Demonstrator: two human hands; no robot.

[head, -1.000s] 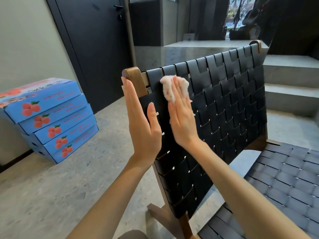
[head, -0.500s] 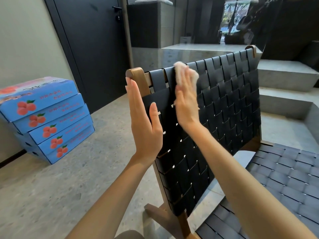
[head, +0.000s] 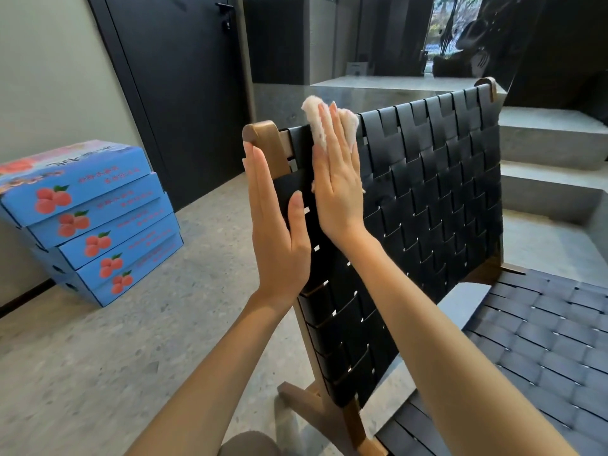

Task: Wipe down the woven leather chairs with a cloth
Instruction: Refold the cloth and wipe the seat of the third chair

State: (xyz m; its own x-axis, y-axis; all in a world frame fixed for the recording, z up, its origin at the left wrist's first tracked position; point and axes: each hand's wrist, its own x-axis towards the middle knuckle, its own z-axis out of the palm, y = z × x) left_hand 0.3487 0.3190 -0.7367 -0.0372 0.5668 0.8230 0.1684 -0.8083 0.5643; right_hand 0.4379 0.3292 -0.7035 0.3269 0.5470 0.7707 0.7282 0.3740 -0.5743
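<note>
Your right hand point(head: 335, 179) has slid the cloth point(head: 316, 126) up to the top of the chair back point(head: 427, 192), fingers flat on it, your left hand point(head: 276, 232) open flat at its left edge.

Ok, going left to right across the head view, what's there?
Stack of blue cardboard boxes, left hand, right hand on fluffy white cloth, black woven leather chair back, grey stone steps.

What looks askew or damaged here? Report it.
The stack of blue cardboard fruit boxes by the beige wall sits fanned and tilted, edges misaligned. The black woven leather chair back shows no visible damage.
</note>
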